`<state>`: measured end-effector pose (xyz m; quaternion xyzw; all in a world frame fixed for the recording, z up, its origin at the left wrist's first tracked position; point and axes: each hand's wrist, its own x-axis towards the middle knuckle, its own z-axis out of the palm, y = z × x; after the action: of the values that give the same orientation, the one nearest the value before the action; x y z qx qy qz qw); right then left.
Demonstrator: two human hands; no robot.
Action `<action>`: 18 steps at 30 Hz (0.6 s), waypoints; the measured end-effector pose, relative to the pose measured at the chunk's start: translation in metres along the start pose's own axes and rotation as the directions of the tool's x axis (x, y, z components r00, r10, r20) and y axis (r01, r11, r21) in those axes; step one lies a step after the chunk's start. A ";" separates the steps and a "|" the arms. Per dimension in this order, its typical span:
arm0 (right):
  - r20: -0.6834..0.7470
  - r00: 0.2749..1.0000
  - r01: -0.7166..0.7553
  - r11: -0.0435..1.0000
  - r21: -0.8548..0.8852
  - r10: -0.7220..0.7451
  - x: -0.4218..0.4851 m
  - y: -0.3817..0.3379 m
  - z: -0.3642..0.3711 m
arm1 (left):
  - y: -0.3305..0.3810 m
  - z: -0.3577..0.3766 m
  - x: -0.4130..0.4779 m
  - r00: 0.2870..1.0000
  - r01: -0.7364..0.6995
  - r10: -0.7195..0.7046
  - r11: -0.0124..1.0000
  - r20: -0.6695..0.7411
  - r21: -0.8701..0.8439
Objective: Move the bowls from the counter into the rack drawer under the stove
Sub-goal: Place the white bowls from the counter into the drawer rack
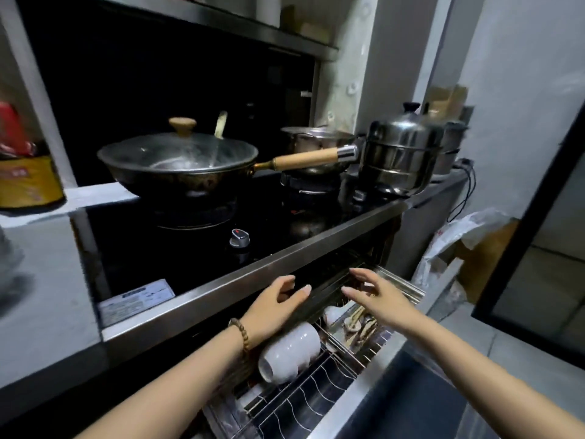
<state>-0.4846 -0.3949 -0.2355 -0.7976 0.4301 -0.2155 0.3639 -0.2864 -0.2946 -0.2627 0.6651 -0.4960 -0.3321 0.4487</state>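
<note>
Head view: both hands hover over the open drawer under the stove, left hand and right hand with fingers spread wide, holding nothing. White bowls lie stacked on their sides in the wire rack by the drawer's left edge. To seat more, I'd slide each rim between free wires, clear of the utensils near the back right corner.

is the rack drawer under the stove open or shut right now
Open. The rack drawer is pulled out below the stove edge, its wire dividers exposed, with white bowls lying on their sides inside.
</note>
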 end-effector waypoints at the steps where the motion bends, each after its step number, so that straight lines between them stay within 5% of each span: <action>1: -0.021 0.999 0.035 0.999 -0.008 -0.035 -0.005 -0.012 -0.009 | 0.017 -0.009 -0.006 0.998 -0.054 0.054 0.998 -0.011 0.029; 9: -0.125 0.926 0.360 0.933 0.012 -0.356 -0.025 -0.136 -0.043 | 0.138 -0.109 -0.070 0.910 -0.330 0.385 0.896 -0.151 0.298; 18: -0.046 0.824 0.567 0.823 0.041 -0.565 -0.023 -0.266 -0.013 | 0.186 -0.229 -0.143 0.804 -0.257 0.503 0.776 -0.318 0.576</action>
<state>-0.3653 -0.2836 -0.0242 -0.8759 0.1742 -0.3375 0.2977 -0.1913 -0.1162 -0.0049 0.6992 -0.5733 0.0761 0.4202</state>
